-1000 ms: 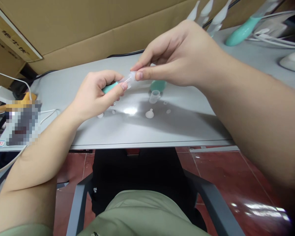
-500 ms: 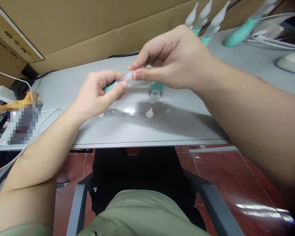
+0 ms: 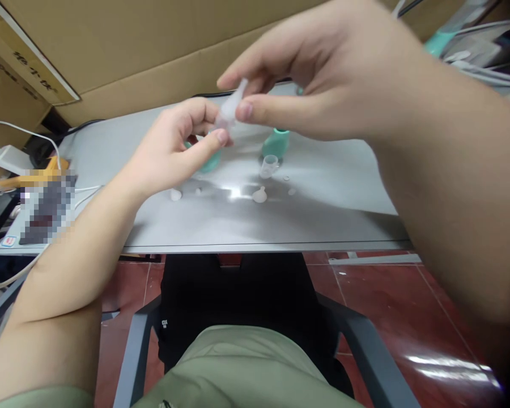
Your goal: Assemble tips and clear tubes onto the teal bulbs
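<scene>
My left hand (image 3: 195, 133) is closed around a nasal aspirator (image 3: 211, 163), tilted with its pointed nozzle up and to the right. Its teal bulb shows below my thumb, and the clear tube and whitish nozzle rise above. Around the nozzle, my right hand (image 3: 280, 85) has thumb and fingers parted; whether the thumb touches it I cannot tell. Behind the hands stands a second teal bulb (image 3: 276, 143), with a clear cup-like tube (image 3: 269, 166) in front of it. Closer to me lie a white round piece with a tab (image 3: 260, 195), a similar white piece (image 3: 176, 195) and several tiny parts.
The grey table (image 3: 204, 229) ends in a straight front edge above my lap. Cardboard (image 3: 153, 45) walls its back. At left are a white charger (image 3: 12, 160), cables and a blurred-out device (image 3: 46, 209). Another teal bulb (image 3: 440, 42) and white cables lie at far right.
The aspirator has tipped more upright in my left hand. My right hand has risen slightly and its fingers have opened from a pinch on the nozzle. My right forearm now covers the back-right aspirators.
</scene>
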Demonstrator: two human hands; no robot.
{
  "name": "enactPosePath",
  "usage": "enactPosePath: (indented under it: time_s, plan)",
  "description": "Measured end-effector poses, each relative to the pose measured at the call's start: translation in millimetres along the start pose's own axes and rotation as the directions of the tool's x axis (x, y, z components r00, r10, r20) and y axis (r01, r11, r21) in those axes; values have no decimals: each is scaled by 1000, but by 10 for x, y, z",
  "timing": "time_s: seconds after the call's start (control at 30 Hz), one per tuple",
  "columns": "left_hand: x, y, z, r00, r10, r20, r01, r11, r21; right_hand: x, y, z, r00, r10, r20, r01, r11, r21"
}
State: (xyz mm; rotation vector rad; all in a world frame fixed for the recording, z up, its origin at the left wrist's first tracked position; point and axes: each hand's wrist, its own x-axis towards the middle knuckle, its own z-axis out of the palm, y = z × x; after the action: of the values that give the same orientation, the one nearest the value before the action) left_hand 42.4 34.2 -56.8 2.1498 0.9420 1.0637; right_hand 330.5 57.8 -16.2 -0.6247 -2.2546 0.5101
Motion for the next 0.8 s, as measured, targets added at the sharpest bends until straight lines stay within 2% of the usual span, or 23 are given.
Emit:
enactPosePath:
  time_s: [0.13,0.2,0.23,0.33,0.43,0.5,0.63,0.8]
  plan:
    - [137,-125,-149,999,40,-18,-40,999,15,-1,-36,-147,976,178,-123,-179,984,0]
    - [226,-131,-206,999,23,34,-27,992,124,-4,0,-183,964,227,-141,-239,968,-75]
    - [277,-122,-223,1000,12,23,-16,984,176,-14,32,-193,962,239,-130,-255,958,-132]
    - [460,-109,-235,999,21,-44,-9,968,249,-84,160,-198,966,240,-94,-256,936,-242]
    - [636,-164,-208,997,48,-62,-26,949,313,-188,279,-183,970,197,-140,-224,951,-212]
    - [704,-203,-174,996,31,-84,3,925,380,-243,327,-172,977,160,-142,-188,959,-211]
    - [691,-223,-78,993,-83,-83,113,866,486,-290,375,-164,987,125,-106,-147,960,-239]
    - [633,-342,-30,993,-48,-109,94,876,473,-287,428,-191,989,101,-108,-124,964,-235]
